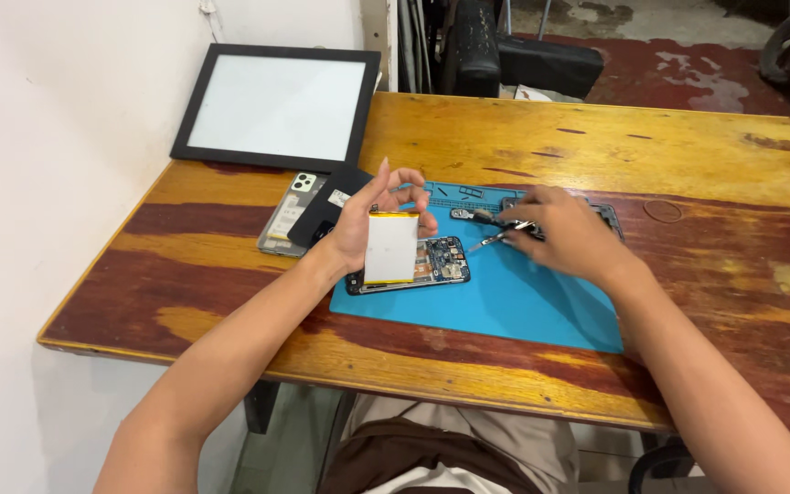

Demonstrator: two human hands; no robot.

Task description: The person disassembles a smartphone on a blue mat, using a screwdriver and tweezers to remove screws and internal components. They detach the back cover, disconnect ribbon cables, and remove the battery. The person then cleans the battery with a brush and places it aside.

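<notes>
Left hand: raised, fingers pinching white battery upright.
Right hand: lowered, closed on tweezers.
Opened phone: on blue mat, 6 o'clock of battery.

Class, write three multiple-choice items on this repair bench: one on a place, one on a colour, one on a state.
1. Where does the opened phone lie?
A. on the work mat
B. on the framed panel
C. on the floor

2. What colour is the mat?
A. red
B. blue
C. green

3. What is the left hand doing?
A. resting flat
B. pointing
C. holding a white battery

Answers: 1 A, the phone sits on the mat's left part; 2 B, the mat is plainly blue; 3 C, the battery is held upright above the phone.
</notes>
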